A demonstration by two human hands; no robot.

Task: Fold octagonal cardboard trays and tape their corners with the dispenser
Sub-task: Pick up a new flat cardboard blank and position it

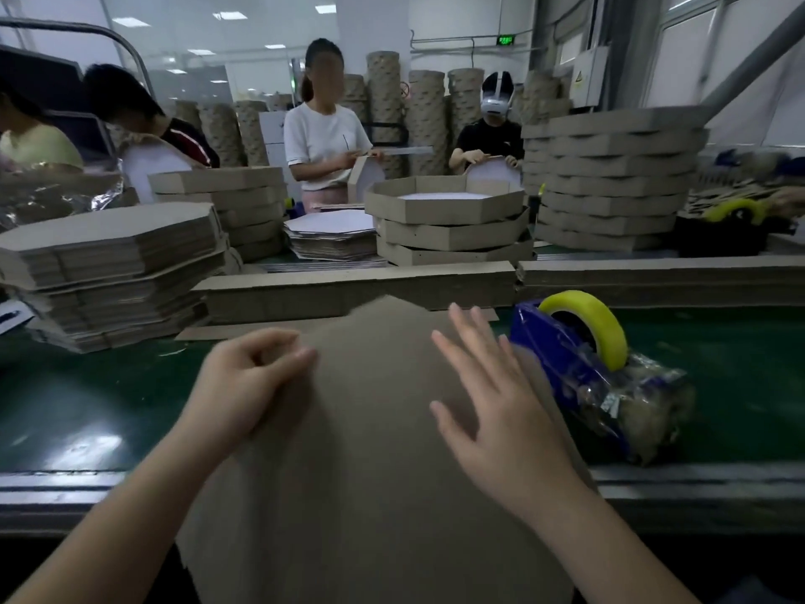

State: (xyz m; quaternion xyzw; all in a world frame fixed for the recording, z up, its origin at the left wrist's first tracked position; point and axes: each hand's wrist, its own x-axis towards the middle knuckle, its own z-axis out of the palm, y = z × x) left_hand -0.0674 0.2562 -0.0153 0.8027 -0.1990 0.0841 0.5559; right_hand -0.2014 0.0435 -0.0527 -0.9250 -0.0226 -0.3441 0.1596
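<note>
The blank (374,429) lies flat in front of the worker, brown side up. Its far point rests on the green desk (87,407) and its near part hangs over the desk's edge toward the body. No wall is raised on it yet, so I take this for the very start of a tray: the sheet is being squared up before the first fold.

The left hand (257,381) has its fingers curled at the blank's left edge and seems to pinch it there. The right hand (492,407) is spread wide, fingers straight, over the right side of the sheet, holding nothing; it is blurred, so I cannot say whether the palm presses down.

Next, I would guess, the side flaps must be creased upright and two neighbours held together at a corner. That frees the right hand for the dispenser (579,372), just beside it with its yellow roll (588,320) on top.

To the left is a stack of flat blanks (109,272). Across the desk sit finished trays (444,220), with other workers folding behind them.
</note>
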